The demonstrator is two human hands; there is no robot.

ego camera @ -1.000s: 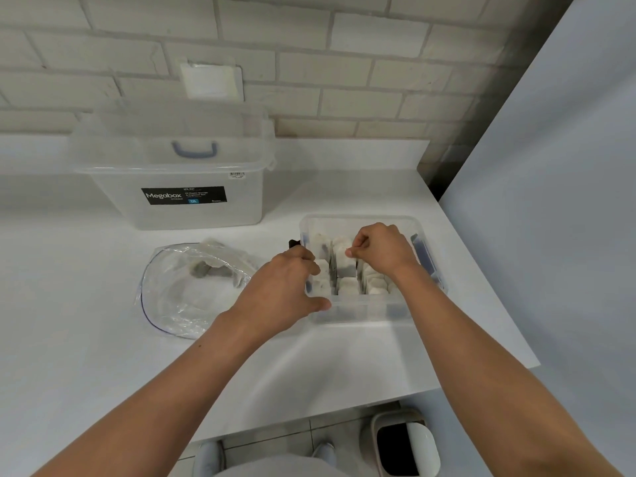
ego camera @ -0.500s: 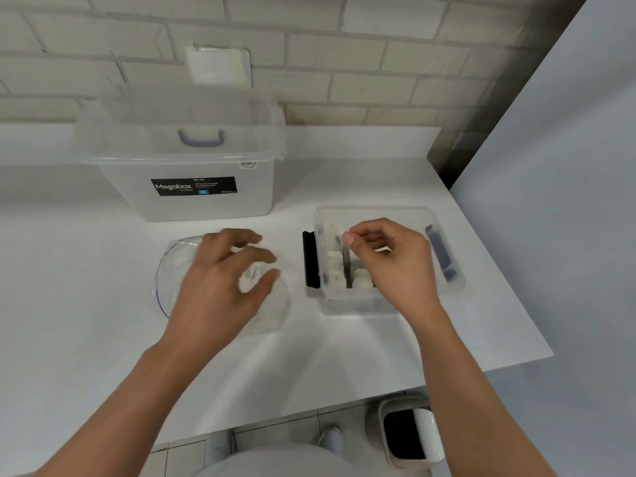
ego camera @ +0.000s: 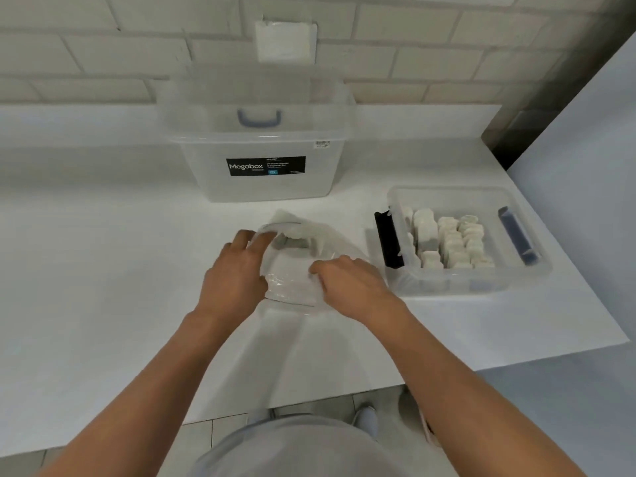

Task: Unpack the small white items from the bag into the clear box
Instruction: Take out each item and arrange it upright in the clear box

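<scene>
A clear plastic bag (ego camera: 296,266) lies on the white counter in front of me, with one small pale item (ego camera: 292,241) showing inside near its far end. My left hand (ego camera: 237,273) holds the bag's left edge, fingers at its opening. My right hand (ego camera: 347,284) grips the bag's right side with curled fingers. To the right stands the small clear box (ego camera: 444,197) with several small white items (ego camera: 451,242) lined up in it.
A large clear lidded Megabox tub (ego camera: 258,142) stands at the back against the brick wall. A black clip (ego camera: 389,242) sits on the small box's left side, a blue one (ego camera: 518,235) inside at its right. The counter edge (ego camera: 516,359) runs close on the right.
My right hand left the small box and came over to the bag. My left hand moved from the box's corner to the bag's left edge. The view shifted left.
</scene>
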